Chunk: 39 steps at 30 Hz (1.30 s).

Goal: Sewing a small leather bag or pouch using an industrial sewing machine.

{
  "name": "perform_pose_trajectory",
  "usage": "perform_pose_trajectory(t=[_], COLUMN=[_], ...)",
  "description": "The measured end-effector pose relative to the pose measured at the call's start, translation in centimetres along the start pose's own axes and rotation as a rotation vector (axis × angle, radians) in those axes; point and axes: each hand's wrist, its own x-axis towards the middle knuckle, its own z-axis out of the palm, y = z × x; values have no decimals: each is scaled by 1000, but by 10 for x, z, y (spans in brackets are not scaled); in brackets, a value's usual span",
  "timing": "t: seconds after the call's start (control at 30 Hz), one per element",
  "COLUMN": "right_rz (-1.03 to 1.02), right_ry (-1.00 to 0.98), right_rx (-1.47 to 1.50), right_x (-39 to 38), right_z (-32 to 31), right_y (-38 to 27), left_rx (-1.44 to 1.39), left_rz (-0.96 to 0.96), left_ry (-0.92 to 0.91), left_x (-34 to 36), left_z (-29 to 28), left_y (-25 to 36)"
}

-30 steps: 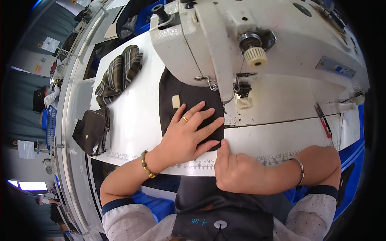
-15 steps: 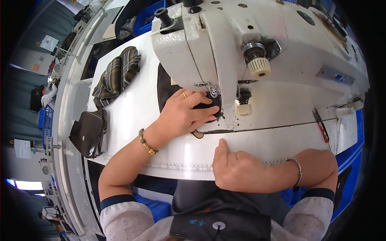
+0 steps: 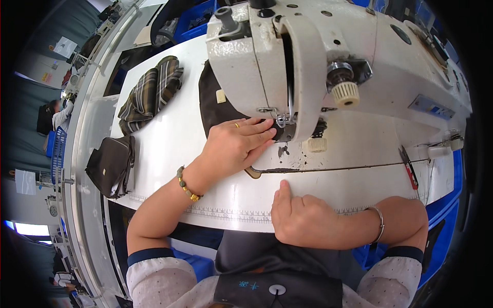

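Observation:
My left hand (image 3: 237, 142) lies flat on a dark brown cloth piece (image 3: 209, 102), fingers stretched toward the presser foot (image 3: 282, 121) of a white sewing machine (image 3: 303, 66). The cloth reaches under the machine head and bears a small cream label (image 3: 221, 96). Part of it is hidden by the hand and machine. My right hand (image 3: 307, 218) rests near the table's front edge. Its index finger points forward and the other fingers are curled in; whether they hold anything is hidden.
Plaid folded cloth (image 3: 149, 92) lies at the far left of the white tabletop (image 3: 169, 154), with a dark brown folded stack (image 3: 110, 167) nearer. Red-and-black thread snips (image 3: 409, 168) lie at right. A ruler strip (image 3: 241, 214) runs along the front edge. Blue bins (image 3: 197, 20) stand behind.
The view has shifted slightly, so the machine appears farther right. My left fingers have flattened on the cloth, and more of the cream label shows. My right hand stays in place.

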Motion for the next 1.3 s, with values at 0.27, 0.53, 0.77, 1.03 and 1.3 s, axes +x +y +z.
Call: perform_pose_trajectory(t=[0.27,0.53,0.77,1.03,1.3], right_rz=[13,-77,-55,-36,132], right_ry=[27,248,314,263,121], right_rx=[31,245,211,239,419], right_x=[0,1,2,2,6], right_z=[-2,-8,-3,2,-7], right_y=[2,-1,-3,-3,14], left_rx=[174,228,234,232,295], left_rz=[-81,-98,-87,-105,-110], left_ry=[-57,-123,-74,-36,-50], left_x=[-5,-10,-2,-2,-27], left_z=[-2,0,4,6,-7], left_y=[25,58,52,49,54])
